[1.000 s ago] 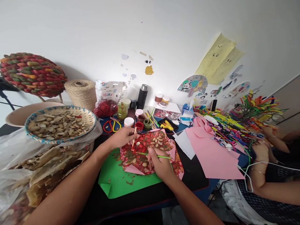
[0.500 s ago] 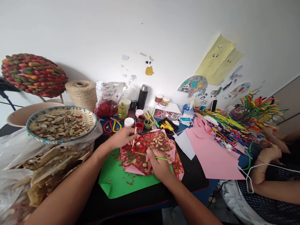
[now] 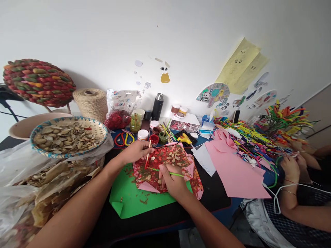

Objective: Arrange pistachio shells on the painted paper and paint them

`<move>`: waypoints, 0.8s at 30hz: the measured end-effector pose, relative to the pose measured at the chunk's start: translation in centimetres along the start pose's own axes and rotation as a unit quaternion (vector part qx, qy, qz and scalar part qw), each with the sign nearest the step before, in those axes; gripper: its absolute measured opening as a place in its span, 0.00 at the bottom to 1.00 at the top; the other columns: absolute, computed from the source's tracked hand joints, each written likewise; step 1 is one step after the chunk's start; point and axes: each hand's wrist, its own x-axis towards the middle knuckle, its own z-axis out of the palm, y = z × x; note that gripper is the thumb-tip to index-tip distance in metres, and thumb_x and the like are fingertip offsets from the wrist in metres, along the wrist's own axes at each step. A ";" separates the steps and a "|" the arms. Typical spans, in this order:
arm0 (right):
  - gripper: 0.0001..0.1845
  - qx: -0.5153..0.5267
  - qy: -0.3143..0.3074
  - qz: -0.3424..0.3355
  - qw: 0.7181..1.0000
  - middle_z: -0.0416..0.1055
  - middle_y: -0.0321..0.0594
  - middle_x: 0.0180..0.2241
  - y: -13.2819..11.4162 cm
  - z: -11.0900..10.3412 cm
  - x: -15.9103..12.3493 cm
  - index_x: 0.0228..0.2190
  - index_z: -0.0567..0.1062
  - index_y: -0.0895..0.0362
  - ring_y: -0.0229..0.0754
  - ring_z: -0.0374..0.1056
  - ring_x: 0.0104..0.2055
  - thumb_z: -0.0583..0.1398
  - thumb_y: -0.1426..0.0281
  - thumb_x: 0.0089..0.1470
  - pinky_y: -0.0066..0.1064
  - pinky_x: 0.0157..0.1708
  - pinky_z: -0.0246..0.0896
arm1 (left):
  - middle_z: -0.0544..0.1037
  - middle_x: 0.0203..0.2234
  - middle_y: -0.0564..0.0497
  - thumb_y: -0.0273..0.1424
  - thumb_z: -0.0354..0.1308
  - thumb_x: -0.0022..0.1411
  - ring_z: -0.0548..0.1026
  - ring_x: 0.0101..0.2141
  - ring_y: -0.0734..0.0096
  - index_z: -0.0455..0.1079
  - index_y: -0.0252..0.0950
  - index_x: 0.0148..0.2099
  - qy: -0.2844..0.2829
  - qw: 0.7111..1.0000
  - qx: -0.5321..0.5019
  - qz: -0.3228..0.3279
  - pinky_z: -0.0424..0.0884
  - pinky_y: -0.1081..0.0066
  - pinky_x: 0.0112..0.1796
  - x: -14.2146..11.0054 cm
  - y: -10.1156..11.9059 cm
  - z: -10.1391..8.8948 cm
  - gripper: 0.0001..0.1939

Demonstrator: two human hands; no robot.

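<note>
My left hand [image 3: 136, 151] pinches a thin wooden stick [image 3: 148, 155], its lower end red with paint. Between the fingers of my right hand [image 3: 172, 181] is a green paintbrush [image 3: 177, 174], pointing left with its tip close to the stick's red end; whether they touch is too small to tell. Both hands are over a paint-smeared pink sheet [image 3: 148, 187], which lies on a green sheet [image 3: 131, 205]. Several pistachio shells [image 3: 173, 159] and some red-painted pieces are scattered on it. Behind my left hand stand an open red paint jar [image 3: 154, 139] and a green paint jar [image 3: 163, 138].
At left are a basket of shells [image 3: 68, 136], plastic bags [image 3: 15, 172] and a twine spool [image 3: 90, 103]. Scissors [image 3: 124, 139] and a yellow glue gun [image 3: 184, 138] lie behind. Pink paper [image 3: 235, 168] is to the right, near a co-worker's hands [image 3: 291, 167].
My right hand has shifted slightly left with the green brush, while my left hand holds the stick nearly still. At right, the co-worker's hands have moved.
</note>
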 end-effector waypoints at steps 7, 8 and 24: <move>0.32 -0.034 0.002 -0.018 0.999 0.64 0.30 0.15 0.1 -0.2 -0.2 0.23 0.71 0.52 0.38 0.65 0.18 0.51 0.47 0.74 0.29 0.26 0.61 | 0.78 0.23 0.53 0.60 0.62 0.59 0.75 0.23 0.67 0.70 0.38 0.33 0.000 1.000 0.005 0.003 0.71 0.71 0.26 -0.1 0.1 -0.1 0.28; 0.33 -0.030 0.005 -0.011 0.999 0.64 0.30 0.14 0.3 -0.4 -0.4 0.24 0.71 0.53 0.38 0.65 0.18 0.51 0.46 0.74 0.29 0.26 0.61 | 0.78 0.23 0.53 0.59 0.62 0.60 0.75 0.23 0.67 0.70 0.38 0.34 -0.002 1.000 0.006 0.004 0.70 0.71 0.26 -0.1 0.0 -0.1 0.28; 0.31 -0.058 0.001 -0.034 0.998 0.63 0.31 0.14 -0.6 1.3 1.0 0.24 0.69 0.50 0.40 0.65 0.19 0.49 0.48 0.75 0.31 0.27 0.60 | 0.78 0.22 0.53 0.58 0.63 0.61 0.76 0.24 0.66 0.69 0.38 0.33 -0.003 1.000 -0.009 -0.004 0.72 0.70 0.28 0.0 -0.3 0.0 0.26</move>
